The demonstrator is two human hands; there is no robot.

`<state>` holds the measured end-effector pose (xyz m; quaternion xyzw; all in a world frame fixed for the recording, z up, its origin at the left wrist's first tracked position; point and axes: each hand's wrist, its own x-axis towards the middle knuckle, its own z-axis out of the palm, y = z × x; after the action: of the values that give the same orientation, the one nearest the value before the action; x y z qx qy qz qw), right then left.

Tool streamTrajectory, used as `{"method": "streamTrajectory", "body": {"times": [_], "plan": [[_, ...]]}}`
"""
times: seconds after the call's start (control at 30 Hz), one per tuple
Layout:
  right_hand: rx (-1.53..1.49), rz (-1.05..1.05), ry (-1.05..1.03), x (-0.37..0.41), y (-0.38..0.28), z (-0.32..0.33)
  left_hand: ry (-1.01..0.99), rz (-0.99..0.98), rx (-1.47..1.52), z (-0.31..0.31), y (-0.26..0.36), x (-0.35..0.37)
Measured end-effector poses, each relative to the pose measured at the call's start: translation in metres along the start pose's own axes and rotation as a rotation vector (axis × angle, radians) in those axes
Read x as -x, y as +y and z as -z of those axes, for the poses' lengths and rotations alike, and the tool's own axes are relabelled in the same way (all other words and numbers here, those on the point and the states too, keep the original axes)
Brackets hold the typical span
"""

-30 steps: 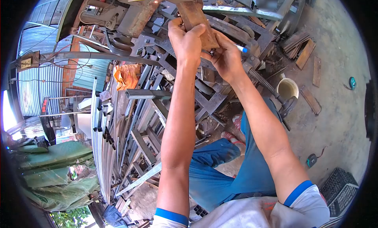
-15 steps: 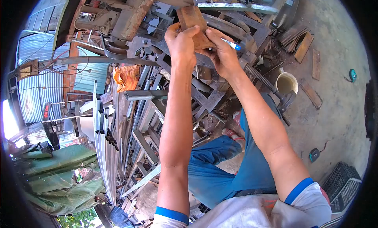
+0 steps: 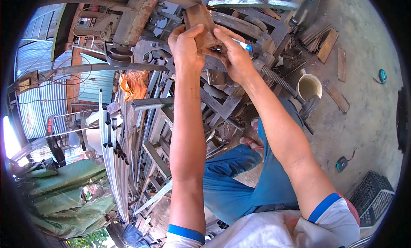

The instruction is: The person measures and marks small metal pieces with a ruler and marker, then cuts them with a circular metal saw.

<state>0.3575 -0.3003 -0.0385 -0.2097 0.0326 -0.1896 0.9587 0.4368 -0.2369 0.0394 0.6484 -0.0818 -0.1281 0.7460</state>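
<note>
Evidently we steady a rusty-brown, rectangular, metal-looking piece (image 3: 205,24) at twelve o'clock, left hand (image 3: 186,47) and right hand (image 3: 235,55) gripping its sides; the next move calls for firmness.

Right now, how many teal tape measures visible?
2: one teal tape measure right of the round cream bucket, a second tape measure near the black plastic crate. Others may be hidden.

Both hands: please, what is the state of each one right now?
Left hand: closed, holding the rusty-brown piece.
Right hand: closed on the same piece, blue-capped pen sticking out of this hand.
</note>
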Motion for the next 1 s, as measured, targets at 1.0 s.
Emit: {"method": "streamTrajectory", "body": {"times": [1.0], "plan": [[-0.248, -0.129, 0.018, -0.001, 0.017, 0.002, -0.016, -0.379, -1.012, -0.007, 0.005, -0.013]]}}
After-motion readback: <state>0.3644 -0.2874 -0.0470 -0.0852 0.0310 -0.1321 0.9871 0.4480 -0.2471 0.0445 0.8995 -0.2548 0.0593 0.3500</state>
